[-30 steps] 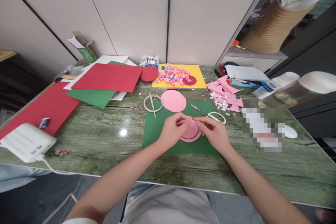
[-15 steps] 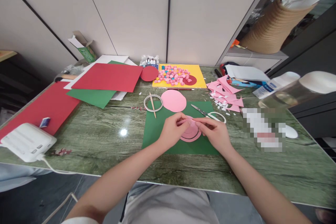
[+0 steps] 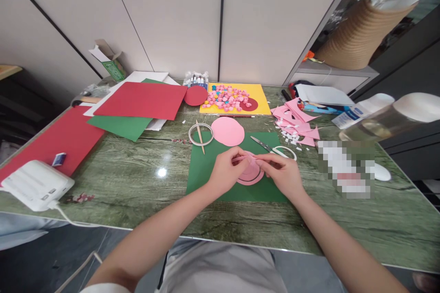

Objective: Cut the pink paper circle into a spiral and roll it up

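Observation:
Both my left hand and my right hand pinch a pink paper piece between thumbs and fingers. It is held just over a pink paper disc with a dark curved line on it; how far the two are joined is hidden by my fingers. Below lies a green sheet. White-handled scissors rest beyond my right hand. A pink paper circle, a roll of tape and a wooden stick lie beyond my left hand.
A yellow sheet bears many small pink, blue and yellow paper bits. Pink scraps lie at the right, near a clear bottle. Red sheets, a red circle and a white power adapter occupy the left.

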Demonstrator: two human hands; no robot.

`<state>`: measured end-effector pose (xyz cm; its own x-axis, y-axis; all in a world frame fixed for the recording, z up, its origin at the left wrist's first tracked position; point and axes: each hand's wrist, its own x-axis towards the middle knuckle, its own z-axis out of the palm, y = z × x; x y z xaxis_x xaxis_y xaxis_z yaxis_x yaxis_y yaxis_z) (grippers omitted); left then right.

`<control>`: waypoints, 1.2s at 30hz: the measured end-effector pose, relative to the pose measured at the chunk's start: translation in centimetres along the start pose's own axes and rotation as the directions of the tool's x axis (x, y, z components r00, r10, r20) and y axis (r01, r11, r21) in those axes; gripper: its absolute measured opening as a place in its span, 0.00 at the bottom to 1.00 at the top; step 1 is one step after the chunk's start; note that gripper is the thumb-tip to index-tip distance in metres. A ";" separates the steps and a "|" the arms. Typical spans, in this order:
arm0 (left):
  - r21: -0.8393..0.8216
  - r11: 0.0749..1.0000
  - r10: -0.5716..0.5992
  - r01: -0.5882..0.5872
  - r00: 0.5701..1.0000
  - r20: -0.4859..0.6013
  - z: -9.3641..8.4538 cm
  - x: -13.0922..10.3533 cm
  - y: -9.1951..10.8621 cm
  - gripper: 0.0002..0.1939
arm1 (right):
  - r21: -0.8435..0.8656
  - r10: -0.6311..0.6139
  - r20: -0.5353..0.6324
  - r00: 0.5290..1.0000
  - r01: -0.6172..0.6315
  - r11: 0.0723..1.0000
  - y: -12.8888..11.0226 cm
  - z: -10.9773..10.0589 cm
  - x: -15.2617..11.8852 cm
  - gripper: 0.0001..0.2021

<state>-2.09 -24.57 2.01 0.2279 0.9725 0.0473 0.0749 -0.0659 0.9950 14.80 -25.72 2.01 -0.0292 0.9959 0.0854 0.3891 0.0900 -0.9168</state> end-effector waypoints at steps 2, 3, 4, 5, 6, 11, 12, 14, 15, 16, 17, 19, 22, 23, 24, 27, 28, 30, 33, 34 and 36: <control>0.007 1.000 0.006 -0.006 1.000 -0.001 0.0 -0.1 0.1 0.07 | 0.002 -0.007 0.000 1.000 0.007 1.000 0.0 0.0 0.0 0.09; 0.011 1.000 0.009 -0.009 1.000 -0.001 0.0 -0.1 0.2 0.07 | 0.003 -0.013 -0.001 1.000 0.013 1.000 0.0 0.0 0.0 0.08; 0.014 1.000 0.011 -0.011 1.000 -0.001 0.0 -0.1 0.2 0.07 | 0.004 -0.018 0.000 1.000 0.018 1.000 0.0 0.0 0.0 0.08; 0.017 1.000 0.012 -0.012 1.000 -0.002 0.0 -0.1 0.3 0.08 | 0.006 -0.022 0.000 1.000 0.022 1.000 0.0 0.0 0.0 0.08; 0.020 1.000 0.013 -0.013 1.000 -0.003 0.0 -0.1 0.3 0.08 | 0.009 -0.023 0.000 1.000 0.023 1.000 0.1 0.0 0.0 0.08; 0.035 0.999 0.023 -0.023 1.000 0.007 0.0 -0.2 0.6 0.07 | 0.012 -0.018 0.004 1.000 0.018 1.000 0.1 0.0 0.0 0.08; 0.035 0.999 0.025 -0.025 1.000 0.010 0.0 -0.2 0.6 0.07 | 0.014 -0.016 0.004 1.000 0.016 1.000 0.1 0.0 0.0 0.08; 0.033 0.999 0.028 -0.028 1.000 0.014 0.0 -0.3 0.6 0.07 | 0.023 -0.016 0.002 1.000 0.016 1.000 0.1 0.0 0.0 0.07; 0.031 0.999 0.030 -0.030 0.999 0.015 0.0 -0.3 0.6 0.07 | 0.029 -0.017 0.001 1.000 0.017 0.999 0.1 0.0 0.0 0.07; 0.030 0.999 0.031 -0.031 0.999 0.016 0.1 -0.2 0.6 0.07 | 0.035 -0.018 0.001 1.000 0.018 0.999 0.1 0.0 0.0 0.07; 0.030 0.999 0.031 -0.032 0.999 0.016 0.1 -0.2 0.6 0.07 | 0.038 -0.021 0.003 1.000 0.020 0.999 0.1 0.0 0.0 0.07; 0.034 0.999 0.029 -0.029 0.999 0.019 0.1 -0.2 0.6 0.07 | 0.040 -0.028 0.004 1.000 0.027 0.999 0.1 0.0 0.0 0.08; 0.036 0.999 0.028 -0.029 0.999 0.026 0.0 -0.3 0.5 0.07 | 0.037 -0.043 0.000 0.999 0.043 0.998 0.2 -0.1 0.1 0.08; 0.034 0.999 0.030 -0.031 0.999 0.027 0.0 -0.3 0.5 0.07 | 0.036 -0.047 -0.002 0.999 0.047 0.998 0.3 -0.1 0.1 0.08; 0.033 0.999 0.032 -0.033 0.999 0.030 0.0 -0.3 0.5 0.07 | 0.035 -0.050 -0.001 0.999 0.050 0.998 0.3 -0.1 0.1 0.08; 0.026 0.999 0.036 -0.037 0.999 0.038 0.1 -0.3 0.6 0.07 | 0.032 -0.055 0.008 0.998 0.054 0.998 0.4 -0.1 0.1 0.10; 0.020 0.999 0.036 -0.037 0.999 0.038 0.1 -0.3 0.6 0.07 | 0.031 -0.058 0.012 0.998 0.058 0.998 0.4 -0.2 0.1 0.11; 0.006 0.999 0.035 -0.035 0.998 0.046 0.1 -0.3 0.7 0.08 | 0.033 -0.073 0.021 0.997 0.072 0.997 0.4 -0.2 0.2 0.11; -0.007 0.999 0.037 -0.037 0.998 0.056 0.1 -0.3 0.6 0.08 | 0.035 -0.094 0.038 0.995 0.093 0.995 0.5 -0.2 0.3 0.11; -0.006 0.999 0.038 -0.037 0.998 0.059 0.1 -0.3 0.6 0.08 | 0.036 -0.096 0.043 0.994 0.095 0.995 0.4 -0.2 0.3 0.11; -0.003 0.999 0.040 -0.040 0.997 0.065 0.1 -0.4 0.4 0.08 | 0.039 -0.096 0.052 0.994 0.094 0.995 0.4 -0.3 0.3 0.11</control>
<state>-2.00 -25.02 2.42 0.2938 0.9524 0.0814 0.0630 -0.1042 0.9926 15.19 -25.36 1.77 -0.1146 0.9817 0.1524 0.3489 0.1834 -0.9191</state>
